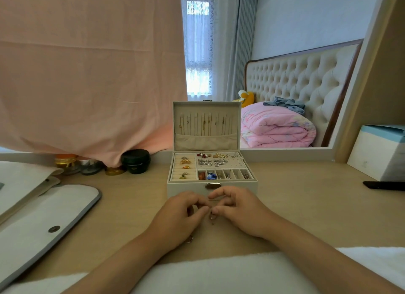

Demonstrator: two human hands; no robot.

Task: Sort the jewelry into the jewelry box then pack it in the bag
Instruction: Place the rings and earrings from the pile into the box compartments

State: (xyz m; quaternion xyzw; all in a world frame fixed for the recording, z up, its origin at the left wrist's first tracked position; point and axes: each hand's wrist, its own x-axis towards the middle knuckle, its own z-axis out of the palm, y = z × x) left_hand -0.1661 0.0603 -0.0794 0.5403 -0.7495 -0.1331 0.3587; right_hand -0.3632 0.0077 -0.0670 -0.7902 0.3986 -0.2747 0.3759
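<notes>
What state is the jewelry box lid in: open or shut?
Open. The lid stands upright behind the jewelry box, its hung necklaces and the box's compartments exposed.

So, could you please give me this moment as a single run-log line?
jewelry box: lid open | left hand + right hand: pinching small jewelry piece before box | bag: flap open, box not inside

Trinket [212, 217] (left hand [178, 217], right hand [240, 211]) before jewelry box [186, 187]

No legible text or numbers anywhere, white carton [372, 153] included.
</notes>
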